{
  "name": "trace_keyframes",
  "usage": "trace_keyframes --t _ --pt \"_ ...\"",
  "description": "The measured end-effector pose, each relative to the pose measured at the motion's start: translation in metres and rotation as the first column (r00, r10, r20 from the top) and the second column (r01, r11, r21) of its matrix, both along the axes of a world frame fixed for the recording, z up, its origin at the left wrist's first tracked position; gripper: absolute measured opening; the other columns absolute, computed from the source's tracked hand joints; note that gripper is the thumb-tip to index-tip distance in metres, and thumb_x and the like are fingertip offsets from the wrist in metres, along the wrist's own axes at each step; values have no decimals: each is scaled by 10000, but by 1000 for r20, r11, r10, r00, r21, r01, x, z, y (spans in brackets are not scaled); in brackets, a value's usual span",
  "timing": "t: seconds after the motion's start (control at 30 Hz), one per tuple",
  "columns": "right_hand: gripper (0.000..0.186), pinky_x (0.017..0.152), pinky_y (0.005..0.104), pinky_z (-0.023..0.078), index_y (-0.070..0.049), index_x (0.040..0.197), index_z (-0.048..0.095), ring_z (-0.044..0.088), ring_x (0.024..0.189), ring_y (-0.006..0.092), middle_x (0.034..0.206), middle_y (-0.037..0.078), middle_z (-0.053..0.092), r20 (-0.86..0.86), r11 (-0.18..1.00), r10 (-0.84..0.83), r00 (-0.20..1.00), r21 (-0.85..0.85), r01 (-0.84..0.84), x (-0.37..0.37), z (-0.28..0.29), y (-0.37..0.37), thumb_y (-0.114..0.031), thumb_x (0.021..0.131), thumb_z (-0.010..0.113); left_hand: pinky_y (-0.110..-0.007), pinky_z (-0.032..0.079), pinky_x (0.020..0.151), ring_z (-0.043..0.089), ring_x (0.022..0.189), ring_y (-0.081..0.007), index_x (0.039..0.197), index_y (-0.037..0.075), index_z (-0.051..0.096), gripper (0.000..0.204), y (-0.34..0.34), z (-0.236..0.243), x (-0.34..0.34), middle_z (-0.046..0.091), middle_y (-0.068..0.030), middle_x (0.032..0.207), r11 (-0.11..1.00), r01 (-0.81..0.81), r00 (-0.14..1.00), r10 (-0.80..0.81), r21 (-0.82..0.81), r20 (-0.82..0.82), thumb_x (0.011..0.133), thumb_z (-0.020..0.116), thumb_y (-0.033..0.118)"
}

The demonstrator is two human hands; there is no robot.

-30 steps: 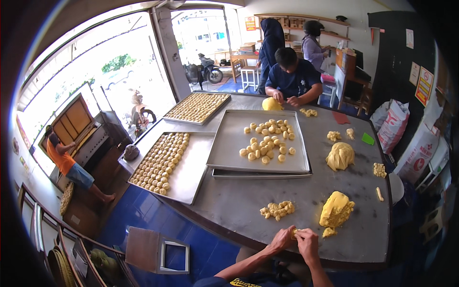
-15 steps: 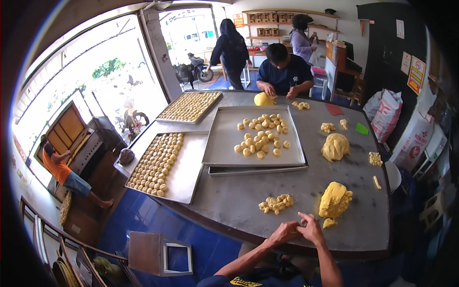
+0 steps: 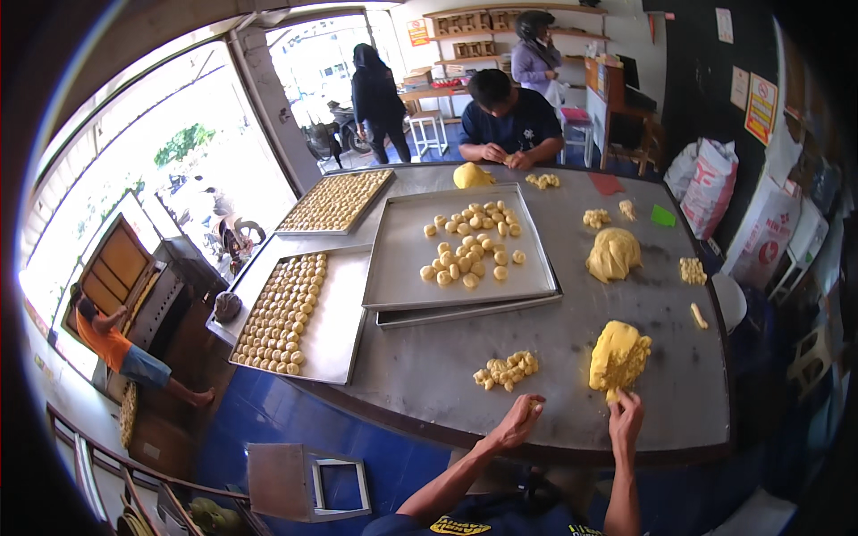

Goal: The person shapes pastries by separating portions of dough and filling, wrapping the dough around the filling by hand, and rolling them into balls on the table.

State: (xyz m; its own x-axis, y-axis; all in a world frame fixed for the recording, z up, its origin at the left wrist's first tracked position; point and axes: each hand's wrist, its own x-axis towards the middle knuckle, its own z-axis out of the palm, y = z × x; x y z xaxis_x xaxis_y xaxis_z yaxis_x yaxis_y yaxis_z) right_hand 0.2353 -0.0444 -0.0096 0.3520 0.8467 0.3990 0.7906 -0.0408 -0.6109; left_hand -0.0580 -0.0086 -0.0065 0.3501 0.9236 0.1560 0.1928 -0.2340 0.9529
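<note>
Near the table's point(image 3: 429, 393) front edge, my left hand point(image 3: 518, 420) is closed with a small piece of dough at its fingertips. To its right, my right hand point(image 3: 626, 413) pinches the lower end of a crumbly yellow lump point(image 3: 618, 351). A pile of small dough pieces point(image 3: 505, 371) lies just beyond my left hand. Farther back sit a pale dough mound point(image 3: 612, 255), a tray point(image 3: 402, 286) of scattered dough balls and, at the left, a tray point(image 3: 331, 339) packed partly with rows of balls.
A co-worker point(image 3: 496, 121) works dough across the table. Another filled tray point(image 3: 299, 228) is at the back left. A person in orange point(image 3: 112, 335) stands at an oven. Two people point(image 3: 380, 98) point(image 3: 534, 67) stand behind. Sacks point(image 3: 710, 188) and a folded metal-framed item point(image 3: 277, 478) are around the table.
My hands have separated, the right moving out to the yellow lump. The person in dark clothing at the back has walked left toward the doorway. The view has shifted slightly.
</note>
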Motion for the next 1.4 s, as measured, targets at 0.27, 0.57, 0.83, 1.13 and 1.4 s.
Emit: trace_keyframes --t 0.27,0.57,0.83,1.13,1.4 --pt "354 875 430 550 6 1226 707 668 983 389 1176 214 664 -261 992 -21 965 -127 -13 -6 30 2 -32 876 753 -472 445 961 576 1051 -333 1084 61 666 151 -3 16 1 588 -168 1126 894 187 912 -3 406 -411 995 609 169" --pt "478 1041 487 449 -21 1299 623 520 1204 442 1350 214 541 109 998 59 992 -19 -57 -14 14 -25 -11 839 753 -465 454 947 665 1012 -311 1073 36 623 228 16 21 -5 703 -129 1114 925 35 876 153 377 -457 1054 505 230" --pt "301 985 486 466 -17 1103 633 553 1145 412 1161 210 585 -11 998 27 1000 -62 -28 -5 6 14 -35 832 763 -506 365 961 537 1114 -325 1045 85 627 228 60 12 38 634 -124 1049 861 -53 764 361 505 -535 1017 551 298" --pt "315 953 475 464 6 1172 719 546 1053 377 1090 177 561 2 994 37 999 -105 -36 5 7 -7 -56 866 759 -473 479 973 576 1215 -365 1222 102 661 263 -1 43 -36 647 -144 1269 972 158 842 -41 172 -538 963 639 139" --pt "382 1062 473 452 13 1293 655 533 1198 419 1307 246 564 185 993 96 978 -90 -81 -6 13 -15 -29 916 692 -438 496 1003 600 1164 -391 1350 34 578 416 62 28 -91 608 -204 1331 823 -242 727 504 514 -465 936 614 45"
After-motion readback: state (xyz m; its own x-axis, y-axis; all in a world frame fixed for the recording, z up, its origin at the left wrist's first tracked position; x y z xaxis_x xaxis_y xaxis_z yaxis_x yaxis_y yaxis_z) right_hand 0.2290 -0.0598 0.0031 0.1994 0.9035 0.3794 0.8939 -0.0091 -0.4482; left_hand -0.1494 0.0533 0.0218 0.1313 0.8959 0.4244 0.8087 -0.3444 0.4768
